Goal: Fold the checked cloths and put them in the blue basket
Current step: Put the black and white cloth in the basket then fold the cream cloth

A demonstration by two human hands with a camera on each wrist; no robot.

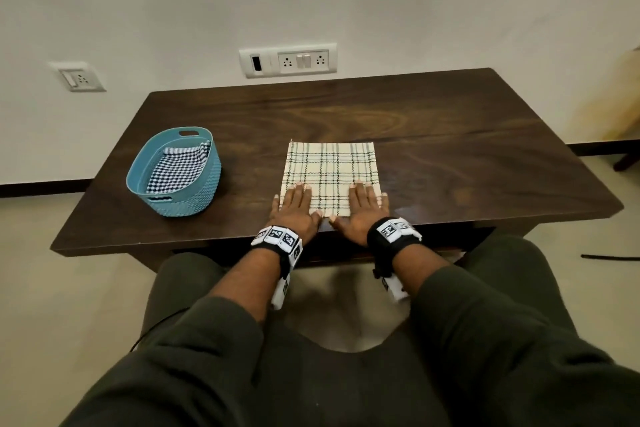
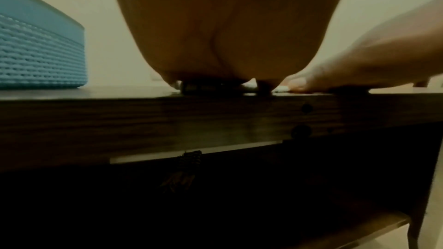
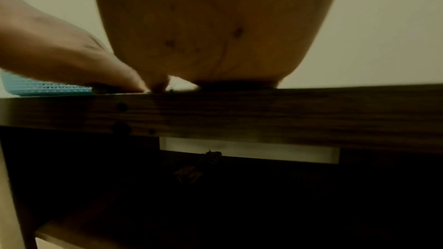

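While both palms lie flat on the near edge of the cloth [image 1: 329, 177], fingers straight and slightly spread, left hand [image 1: 294, 206] and right hand [image 1: 363, 208] seem to be smoothing it on the table [image 1: 450, 149]. I'd press outward evenly, square the corners, then fold. One cloth already sits in the basket [image 1: 166, 208], just left.

On the surface [image 1: 450, 135] a cloth [image 1: 330, 170] lies flat near the front edge, about in the middle. Both hands rest flat on its near part: the left hand [image 1: 294, 208] at the near left corner, the right hand [image 1: 363, 210] at the near right corner. The basket [image 1: 207, 184] stands to the left of the cloth, apart from it, and holds another cloth [image 1: 176, 170] inside. Behind the surface is the wall [image 1: 415, 10] with sockets [image 1: 288, 61].
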